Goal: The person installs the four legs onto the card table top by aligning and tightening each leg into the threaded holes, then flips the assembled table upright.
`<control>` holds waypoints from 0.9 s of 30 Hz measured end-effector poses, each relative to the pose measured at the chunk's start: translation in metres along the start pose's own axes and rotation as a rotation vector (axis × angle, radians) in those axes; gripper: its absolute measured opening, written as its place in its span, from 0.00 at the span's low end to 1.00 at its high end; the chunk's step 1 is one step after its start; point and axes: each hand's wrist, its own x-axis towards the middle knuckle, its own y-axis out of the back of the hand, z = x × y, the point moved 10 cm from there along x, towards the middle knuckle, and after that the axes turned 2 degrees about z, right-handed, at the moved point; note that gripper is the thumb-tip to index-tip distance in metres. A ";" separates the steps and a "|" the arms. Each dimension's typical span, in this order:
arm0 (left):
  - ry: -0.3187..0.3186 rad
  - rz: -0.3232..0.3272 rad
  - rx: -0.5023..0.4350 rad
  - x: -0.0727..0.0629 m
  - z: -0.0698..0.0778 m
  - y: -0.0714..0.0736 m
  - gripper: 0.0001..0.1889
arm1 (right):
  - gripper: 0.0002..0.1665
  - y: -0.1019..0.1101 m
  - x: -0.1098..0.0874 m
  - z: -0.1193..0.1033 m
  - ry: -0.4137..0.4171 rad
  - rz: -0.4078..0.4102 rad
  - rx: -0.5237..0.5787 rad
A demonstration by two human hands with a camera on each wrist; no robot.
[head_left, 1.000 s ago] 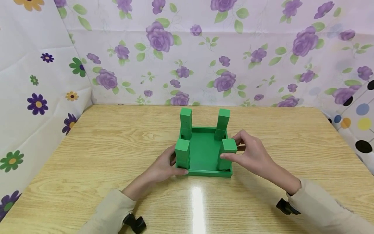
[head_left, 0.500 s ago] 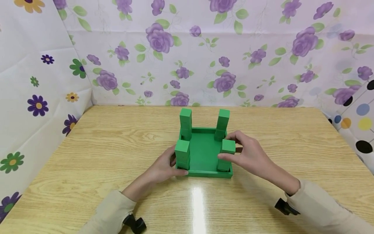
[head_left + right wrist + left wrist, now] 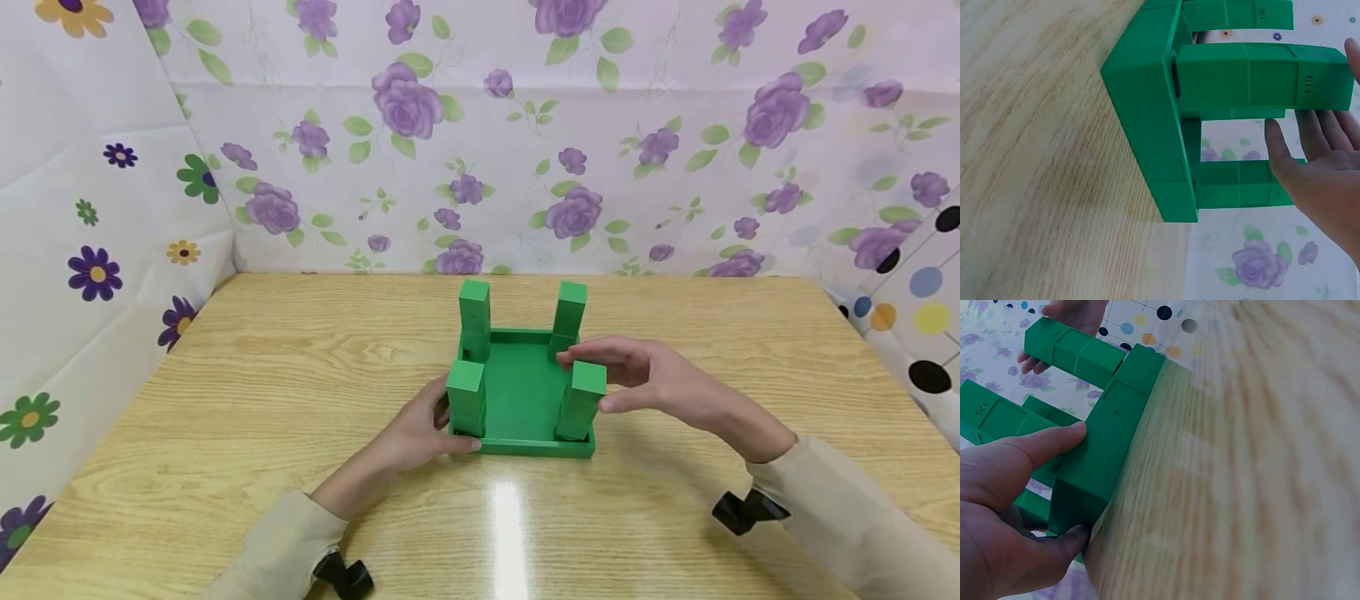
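Note:
A shallow square green tray (image 3: 525,396) sits on the wooden table, with a green block post standing in each corner. My left hand (image 3: 414,425) grips the tray's front left corner; in the left wrist view the thumb lies on the numbered wall (image 3: 1113,412). Beside that hand rises the front left post (image 3: 467,396). My right hand (image 3: 660,385) is at the front right post (image 3: 583,400), its fingers extended behind it and the thumb near its right side. In the right wrist view that post is marked 119 (image 3: 1266,76), and the hand is not wrapped round it.
Two more green posts, the back left one (image 3: 475,317) and the back right one (image 3: 570,312), stand at the far corners. A floral cloth (image 3: 487,167) hangs behind the wooden table (image 3: 315,350), with patterned cloths at both sides.
My right hand has let go of the front right post and drawn back to the right, its fingers straightening. The post now leans slightly to the right. My left hand keeps its grip on the tray.

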 end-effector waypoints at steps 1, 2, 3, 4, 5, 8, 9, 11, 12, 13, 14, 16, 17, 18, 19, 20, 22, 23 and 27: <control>0.000 0.000 0.000 0.000 0.000 0.000 0.44 | 0.33 0.000 0.000 0.000 -0.002 0.002 0.003; 0.000 0.001 0.001 0.000 0.000 0.000 0.44 | 0.33 0.001 0.000 0.001 -0.008 0.006 0.006; 0.000 0.000 -0.001 0.000 -0.001 0.000 0.43 | 0.32 0.001 0.001 0.001 -0.014 0.009 0.005; 0.000 -0.001 -0.001 0.000 -0.001 0.000 0.43 | 0.32 0.002 0.001 0.002 -0.021 0.014 0.001; 0.001 0.001 0.001 0.000 -0.001 0.000 0.43 | 0.32 0.002 0.001 0.002 -0.028 0.017 -0.005; 0.001 0.001 0.002 0.001 -0.001 0.000 0.43 | 0.31 0.002 0.001 0.003 -0.043 0.026 -0.024; 0.001 0.001 0.003 0.001 -0.001 0.000 0.42 | 0.30 0.002 0.002 0.003 -0.042 0.029 -0.035; -0.002 0.001 0.003 0.001 0.000 0.000 0.42 | 0.30 0.003 0.002 0.001 -0.028 0.036 -0.069; -0.003 0.000 0.002 0.001 0.000 0.000 0.42 | 0.30 0.003 0.003 0.000 -0.023 0.042 -0.091; -0.004 0.000 0.002 0.000 0.000 0.000 0.42 | 0.29 0.003 0.003 -0.001 -0.014 0.047 -0.115; -0.005 -0.001 0.002 0.000 0.001 0.000 0.43 | 0.29 0.003 0.003 -0.001 -0.007 0.053 -0.142; -0.004 -0.001 0.001 0.000 0.000 0.000 0.43 | 0.28 0.003 0.004 -0.003 -0.002 0.068 -0.194; -0.002 0.001 0.001 -0.001 0.000 0.000 0.43 | 0.28 0.003 0.004 -0.003 -0.004 0.076 -0.219; 0.003 0.003 0.001 -0.001 0.000 0.001 0.43 | 0.28 0.002 0.004 -0.004 -0.010 0.083 -0.239; 0.003 0.004 0.001 -0.001 0.000 0.001 0.43 | 0.28 0.002 0.004 -0.004 -0.014 0.090 -0.258; 0.003 0.003 0.000 -0.001 -0.001 0.001 0.43 | 0.27 0.002 0.004 -0.005 -0.019 0.099 -0.277; -0.002 -0.003 -0.009 -0.001 0.000 0.001 0.44 | 0.26 0.002 0.004 -0.006 -0.028 0.116 -0.308; -0.009 -0.009 -0.014 -0.001 0.000 0.000 0.43 | 0.26 0.002 0.004 -0.007 -0.032 0.124 -0.319; -0.022 -0.026 -0.031 0.000 0.002 -0.002 0.44 | 0.24 0.002 0.003 -0.009 -0.039 0.158 -0.348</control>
